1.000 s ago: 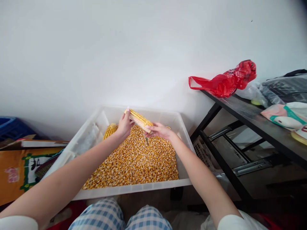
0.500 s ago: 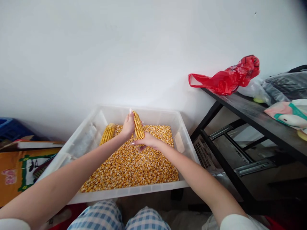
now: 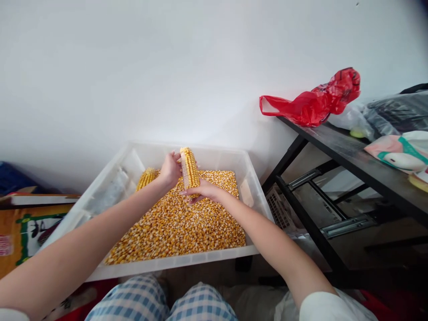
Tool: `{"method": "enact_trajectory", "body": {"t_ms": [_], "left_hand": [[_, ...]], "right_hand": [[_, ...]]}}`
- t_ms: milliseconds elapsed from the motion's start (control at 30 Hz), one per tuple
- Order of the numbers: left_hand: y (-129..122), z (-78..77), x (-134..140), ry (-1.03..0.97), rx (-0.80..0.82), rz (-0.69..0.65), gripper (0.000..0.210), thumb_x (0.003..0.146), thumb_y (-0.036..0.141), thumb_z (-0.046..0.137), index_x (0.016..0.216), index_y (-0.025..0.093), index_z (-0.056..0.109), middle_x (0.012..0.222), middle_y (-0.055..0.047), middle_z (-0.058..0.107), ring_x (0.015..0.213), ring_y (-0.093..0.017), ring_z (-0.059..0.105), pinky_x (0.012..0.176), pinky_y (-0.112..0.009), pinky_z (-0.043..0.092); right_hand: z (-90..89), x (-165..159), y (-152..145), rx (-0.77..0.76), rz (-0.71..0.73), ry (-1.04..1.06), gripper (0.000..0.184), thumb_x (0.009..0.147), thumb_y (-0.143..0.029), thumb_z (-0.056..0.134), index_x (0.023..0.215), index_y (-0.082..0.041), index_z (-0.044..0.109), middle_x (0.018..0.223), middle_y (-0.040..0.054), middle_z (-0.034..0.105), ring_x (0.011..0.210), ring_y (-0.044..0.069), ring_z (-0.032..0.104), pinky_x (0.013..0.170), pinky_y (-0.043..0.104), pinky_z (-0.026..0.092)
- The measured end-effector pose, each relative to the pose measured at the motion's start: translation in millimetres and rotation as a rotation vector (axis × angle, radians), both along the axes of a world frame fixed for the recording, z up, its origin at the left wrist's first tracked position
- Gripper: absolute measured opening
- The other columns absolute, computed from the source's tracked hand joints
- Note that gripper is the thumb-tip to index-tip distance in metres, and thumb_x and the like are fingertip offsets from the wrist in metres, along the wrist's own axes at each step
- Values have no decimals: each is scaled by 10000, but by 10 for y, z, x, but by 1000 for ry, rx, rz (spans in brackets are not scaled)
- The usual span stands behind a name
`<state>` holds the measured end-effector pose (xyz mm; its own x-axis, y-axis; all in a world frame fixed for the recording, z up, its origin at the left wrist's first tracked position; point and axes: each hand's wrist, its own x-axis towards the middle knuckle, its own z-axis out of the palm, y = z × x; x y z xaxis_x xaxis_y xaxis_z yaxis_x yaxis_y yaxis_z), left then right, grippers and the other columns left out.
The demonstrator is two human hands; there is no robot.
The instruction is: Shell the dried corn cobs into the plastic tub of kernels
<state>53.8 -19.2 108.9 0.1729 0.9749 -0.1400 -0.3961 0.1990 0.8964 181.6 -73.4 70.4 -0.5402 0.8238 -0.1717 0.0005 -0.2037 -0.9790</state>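
Note:
A yellow corn cob [image 3: 190,171] stands tilted above the tub, with a pale strip bare of kernels along its left side. My right hand [image 3: 202,191] is closed round its lower end, thumb across the front. At the cob's upper left is my left hand [image 3: 171,169], fingers curled against it and partly hidden behind it. Loose corn kernels [image 3: 187,232] spread thickly over the floor of a translucent plastic tub [image 3: 227,156]. Another corn cob [image 3: 146,178] lies at the left of the kernels, partly covered by my left forearm.
A black metal-framed table [image 3: 347,154] stands to the right, bearing a crumpled red plastic bag [image 3: 310,104] and other packages. Left of the tub are a printed orange carton [image 3: 10,223] and a blue crate [image 3: 15,178]. Behind rises a white wall [image 3: 150,67].
My left hand has shifted left, its thumb off the cob's top edge. The cob has turned, showing more of its bare strip. The whole view has shifted slightly.

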Motion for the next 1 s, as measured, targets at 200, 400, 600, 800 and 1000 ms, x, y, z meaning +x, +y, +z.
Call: {"method": "enact_trajectory", "body": {"t_ms": [200,400,600,800,1000], "left_hand": [[-15,-131,6,136,106,115,453,714,607,479,832,171,509,672,-29,576,587,-169,588,540,-275,468],[-2,-234,7,196,201,193,426,739,582,465,822,166,505,650,-11,550,549,-136,556,511,-248,459],[8,-127,-31,240,322,127,447,765,550,452,997,178,541,703,-20,584,600,-159,584,540,-267,463],[50,-65,-100,358,295,155,521,703,595,508,969,151,572,748,-43,598,682,-177,569,575,-251,427],[-13,-74,-84,459,318,122,415,717,550,529,895,176,526,666,14,510,631,-146,511,590,-251,402]], "right_hand": [[-52,-61,-12,-26,17,-61,543,500,-286,785,950,-200,492,849,-6,537,696,122,582,543,268,573],[-62,-127,-54,-83,47,-80,460,539,-318,768,902,-174,526,718,-11,571,588,109,581,527,255,564],[-77,-104,-55,-124,72,58,391,570,-308,741,880,-151,561,805,27,609,641,135,605,543,294,575],[-123,-156,-39,-18,-80,-66,429,538,-279,758,892,-179,537,819,8,592,650,123,598,510,258,569],[-142,-163,-53,-74,-51,-97,457,516,-302,772,876,-188,514,776,-7,577,574,117,592,479,268,562]]}}
